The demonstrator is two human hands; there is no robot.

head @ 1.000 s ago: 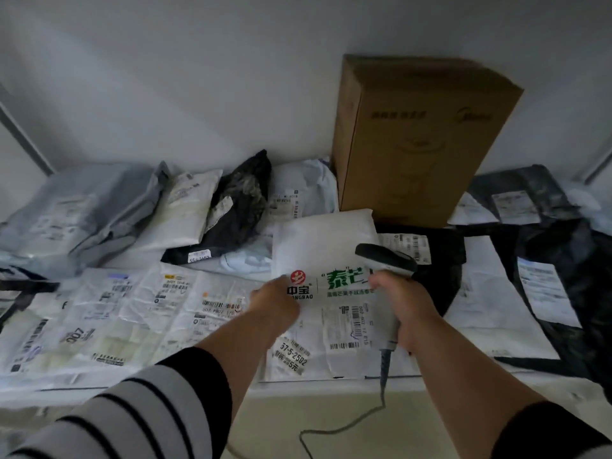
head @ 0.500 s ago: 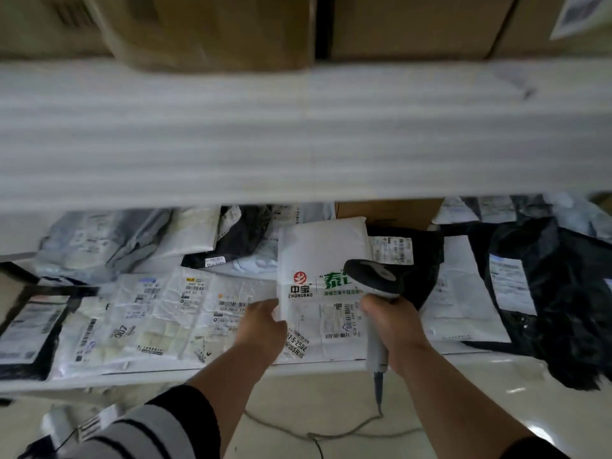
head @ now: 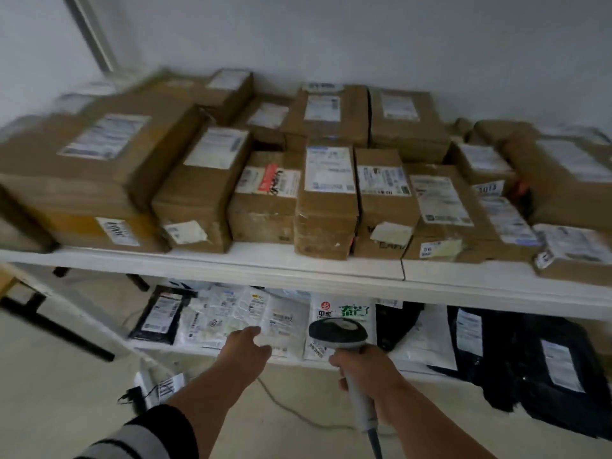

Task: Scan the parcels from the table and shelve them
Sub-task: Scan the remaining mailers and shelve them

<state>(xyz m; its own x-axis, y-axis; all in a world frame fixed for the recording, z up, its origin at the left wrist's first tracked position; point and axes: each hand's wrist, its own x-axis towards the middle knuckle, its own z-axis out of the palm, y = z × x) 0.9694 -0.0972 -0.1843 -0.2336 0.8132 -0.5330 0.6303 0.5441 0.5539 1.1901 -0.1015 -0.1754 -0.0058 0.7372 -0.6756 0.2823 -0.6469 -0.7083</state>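
White shelving (head: 298, 265) fills the head view; brown boxes (head: 326, 200) crowd its upper board; below it lie bagged parcels, among them a white parcel with green print (head: 342, 311), apparently shelved; left hand (head: 246, 347) hangs loose-fingered, empty, just left of it; right hand (head: 364, 366) grips the scanner (head: 337, 331) before it; whether parcels are left unscanned cannot be told.

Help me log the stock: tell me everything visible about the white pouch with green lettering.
The white pouch looks like soft plastic, printed with a red round logo and green characters. It lies flat on the lower shelf between pale label-covered parcels and a black bag. The scanner head hides its middle. Neither hand touches it.
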